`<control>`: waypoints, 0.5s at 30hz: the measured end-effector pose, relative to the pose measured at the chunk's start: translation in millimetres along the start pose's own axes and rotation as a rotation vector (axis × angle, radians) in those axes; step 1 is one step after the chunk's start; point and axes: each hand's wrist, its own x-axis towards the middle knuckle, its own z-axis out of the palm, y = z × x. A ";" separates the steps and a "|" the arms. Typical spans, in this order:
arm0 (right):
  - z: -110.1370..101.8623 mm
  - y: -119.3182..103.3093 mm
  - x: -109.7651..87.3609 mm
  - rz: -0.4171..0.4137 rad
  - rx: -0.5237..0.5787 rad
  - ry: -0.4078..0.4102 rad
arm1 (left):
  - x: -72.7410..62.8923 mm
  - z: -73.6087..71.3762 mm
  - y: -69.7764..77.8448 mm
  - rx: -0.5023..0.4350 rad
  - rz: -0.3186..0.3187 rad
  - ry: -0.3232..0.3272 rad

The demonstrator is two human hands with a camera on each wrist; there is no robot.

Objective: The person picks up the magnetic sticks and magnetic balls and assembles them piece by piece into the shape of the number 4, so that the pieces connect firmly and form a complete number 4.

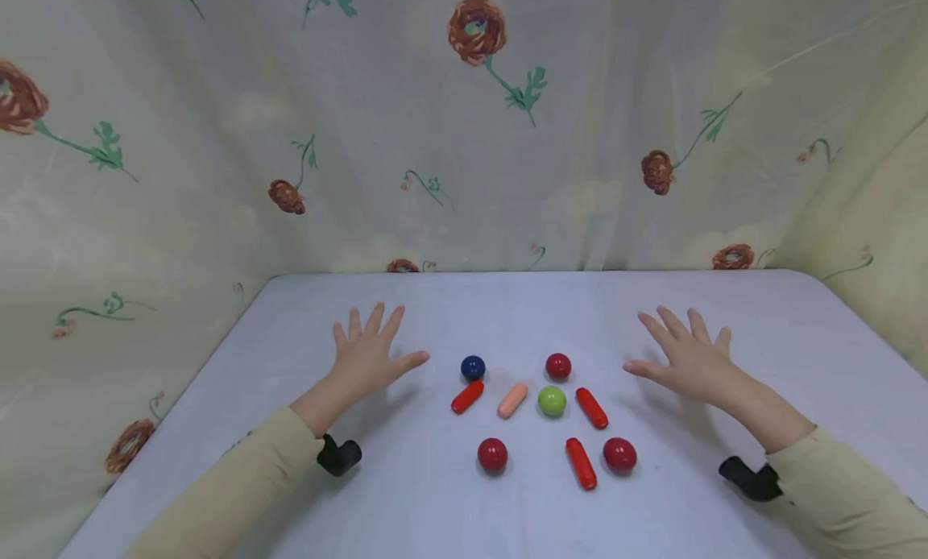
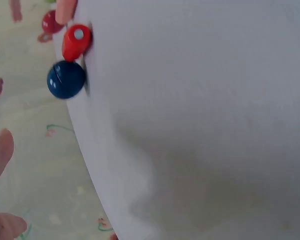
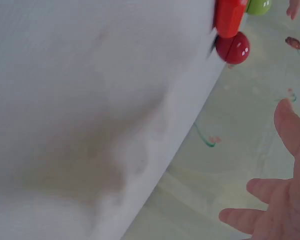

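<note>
Both hands hover with fingers spread and nothing in them: the left hand at the left of the group of objects, the right hand at the right. Nearest the left hand is a dark blue ball, just behind a red sausage-shaped piece. A pinkish sausage-shaped piece lies beside a green ball, with a red ball behind. Toward the right hand lies another red sausage-shaped piece. In front are a red ball, a third red sausage-shaped piece and another red ball.
All the objects lie on a table with a white surface. A flowered curtain hangs behind it and along both sides. Black camera mounts sit at the left wrist and right wrist.
</note>
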 end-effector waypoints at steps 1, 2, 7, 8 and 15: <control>-1.1 -3.4 -0.5 -0.012 0.003 0.010 | -1.7 -0.8 2.7 -0.001 0.013 0.012; -2.5 -7.4 -1.1 -0.024 0.004 0.017 | -3.3 -1.3 5.4 -0.002 0.027 0.022; -9.8 -27.6 -2.9 -0.112 0.026 0.033 | -14.2 -3.9 20.3 -0.027 0.114 0.086; -11.1 -31.6 -3.2 -0.130 0.032 0.030 | -16.3 -4.2 23.7 -0.033 0.128 0.099; -15.4 -61.7 -3.7 -0.192 0.126 -0.035 | -27.9 -4.0 45.6 -0.119 0.227 0.140</control>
